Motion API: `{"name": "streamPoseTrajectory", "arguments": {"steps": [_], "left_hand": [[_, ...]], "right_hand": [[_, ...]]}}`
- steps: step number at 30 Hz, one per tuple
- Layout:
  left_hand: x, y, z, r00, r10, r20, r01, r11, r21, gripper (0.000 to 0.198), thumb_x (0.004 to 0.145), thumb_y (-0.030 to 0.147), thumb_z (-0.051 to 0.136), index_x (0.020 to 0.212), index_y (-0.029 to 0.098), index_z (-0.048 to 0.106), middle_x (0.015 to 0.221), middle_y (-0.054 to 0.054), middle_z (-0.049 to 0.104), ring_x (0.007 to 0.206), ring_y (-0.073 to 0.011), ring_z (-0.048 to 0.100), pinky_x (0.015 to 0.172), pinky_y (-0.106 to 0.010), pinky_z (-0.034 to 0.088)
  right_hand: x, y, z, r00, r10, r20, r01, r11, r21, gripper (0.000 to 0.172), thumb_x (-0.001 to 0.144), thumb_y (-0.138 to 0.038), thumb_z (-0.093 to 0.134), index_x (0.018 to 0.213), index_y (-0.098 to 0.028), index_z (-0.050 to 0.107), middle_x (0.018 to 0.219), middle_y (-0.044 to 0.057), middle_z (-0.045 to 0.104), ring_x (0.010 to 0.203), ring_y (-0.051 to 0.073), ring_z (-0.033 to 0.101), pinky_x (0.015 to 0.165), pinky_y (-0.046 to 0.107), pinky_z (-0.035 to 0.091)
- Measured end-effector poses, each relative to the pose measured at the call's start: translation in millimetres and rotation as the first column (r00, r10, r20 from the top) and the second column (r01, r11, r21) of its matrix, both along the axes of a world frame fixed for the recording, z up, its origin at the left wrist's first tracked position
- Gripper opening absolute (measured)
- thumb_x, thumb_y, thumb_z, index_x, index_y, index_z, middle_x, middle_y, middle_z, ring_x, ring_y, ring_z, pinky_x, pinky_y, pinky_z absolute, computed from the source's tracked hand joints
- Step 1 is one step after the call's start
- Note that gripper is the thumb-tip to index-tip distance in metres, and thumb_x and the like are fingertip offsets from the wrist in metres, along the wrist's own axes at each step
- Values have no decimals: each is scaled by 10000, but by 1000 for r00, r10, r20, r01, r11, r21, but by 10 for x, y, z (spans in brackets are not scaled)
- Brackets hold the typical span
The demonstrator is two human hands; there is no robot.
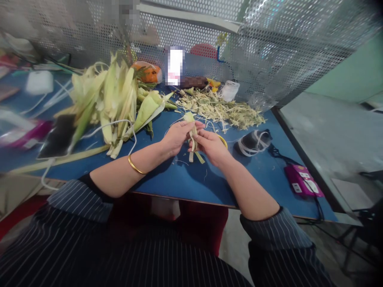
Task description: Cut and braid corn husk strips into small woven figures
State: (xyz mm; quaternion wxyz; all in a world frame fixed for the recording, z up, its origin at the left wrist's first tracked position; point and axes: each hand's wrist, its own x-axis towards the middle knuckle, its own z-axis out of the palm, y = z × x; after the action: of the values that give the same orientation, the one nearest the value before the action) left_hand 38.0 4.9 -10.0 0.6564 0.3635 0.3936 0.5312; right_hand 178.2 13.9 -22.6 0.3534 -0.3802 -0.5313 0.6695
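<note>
My left hand (178, 137) and my right hand (213, 148) meet over the blue table, fingers closed on a pale green corn husk strip (189, 116). The strip looks folded or layered; its upper end shows above my fingers and narrow tails hang below. Fingers cover part of its middle. Just behind my right hand, a yellow ring-shaped thing (223, 141) shows only in part. Left of my hands lies a large bunch of corn husks (118, 99), with one broad husk (149, 107) pointing toward them.
Husk scraps (221, 108) are heaped behind my hands. To the right lie a dark object wrapped in white band (253, 142) and a purple power strip (303, 181) with cords. A phone (56, 137) with a white cable is at left. A perforated metal screen (197, 24) backs the table (170, 179).
</note>
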Motion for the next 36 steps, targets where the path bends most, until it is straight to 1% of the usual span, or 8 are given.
{"name": "streamPoseTrajectory", "arguments": {"steps": [3, 8, 13, 17, 20, 24, 31, 36], "left_hand": [[-26, 15, 44, 999, 44, -4, -44, 999, 3, 200, 940, 223, 509, 889, 148, 687, 1033, -114, 735, 807, -162, 676, 489, -228, 413], [-41, 16, 59, 999, 31, -33, -31, 1000, 0, 200, 941, 275, 527, 957, 161, 690, 1121, -126, 730, 895, -198, 695, 420, -208, 327], [-27, 22, 13, 999, 37, -32, -36, 999, 24, 186, 952, 259, 506, 944, 166, 668, 1043, -112, 738, 901, -192, 696, 481, -213, 419], [-31, 53, 31, 997, 75, -5, -75, 997, -6, 193, 979, 280, 472, 896, 170, 607, 885, -78, 701, 751, -156, 675, 515, -238, 459], [-73, 108, 68, 985, 155, 81, -156, 988, 7, 206, 999, 275, 441, 859, 178, 557, 772, -37, 636, 735, -139, 663, 634, -262, 531], [-140, 166, 134, 966, 238, 103, -239, 971, -4, 218, 1003, 237, 426, 814, 191, 525, 685, 2, 573, 675, -106, 614, 789, -284, 562], [-321, 320, 164, 924, 380, 44, -383, 918, 99, 207, 1010, 230, 425, 843, 191, 541, 707, -8, 607, 696, -117, 637, 818, -324, 560], [-519, 492, 67, 876, 482, -6, -472, 859, 197, 164, 1007, 299, 471, 920, 193, 563, 748, -10, 663, 721, -110, 675, 772, -250, 564]], "right_hand": [[9, -13, -8, 999, 54, 2, -54, 997, -61, 291, 726, -430, 786, 854, -184, 696, 714, 13, 711, 596, 133, 681, 664, 307, 602], [-6, -34, -9, 998, 56, 29, -54, 996, -66, 266, 755, -410, 753, 872, -175, 708, 766, 57, 746, 608, 159, 703, 652, 316, 595], [-44, -59, -17, 997, 69, 34, -66, 996, -63, 239, 788, -386, 723, 906, -179, 695, 733, 25, 702, 583, 130, 669, 617, 294, 563], [-49, -62, -4, 997, 23, 74, -24, 1000, 17, 202, 795, -372, 691, 755, -178, 654, 570, -51, 529, 458, 67, 502, 482, 231, 440], [-44, -64, 8, 988, 32, 148, -47, 994, 98, 194, 830, -351, 633, 739, -179, 637, 529, -67, 450, 416, 60, 417, 435, 233, 340], [-51, -84, 7, 976, 74, 204, -101, 986, 129, 193, 849, -353, 584, 751, -190, 617, 497, -81, 378, 399, 68, 353, 435, 244, 306], [-14, -64, 29, 968, 97, 230, -121, 988, 93, 213, 855, -357, 584, 714, -199, 607, 499, -77, 305, 424, 74, 279, 447, 256, 249], [0, -57, 85, 960, 98, 262, -112, 993, 39, 209, 883, -302, 554, 717, -186, 602, 509, -75, 295, 427, 65, 275, 451, 247, 233]]}}
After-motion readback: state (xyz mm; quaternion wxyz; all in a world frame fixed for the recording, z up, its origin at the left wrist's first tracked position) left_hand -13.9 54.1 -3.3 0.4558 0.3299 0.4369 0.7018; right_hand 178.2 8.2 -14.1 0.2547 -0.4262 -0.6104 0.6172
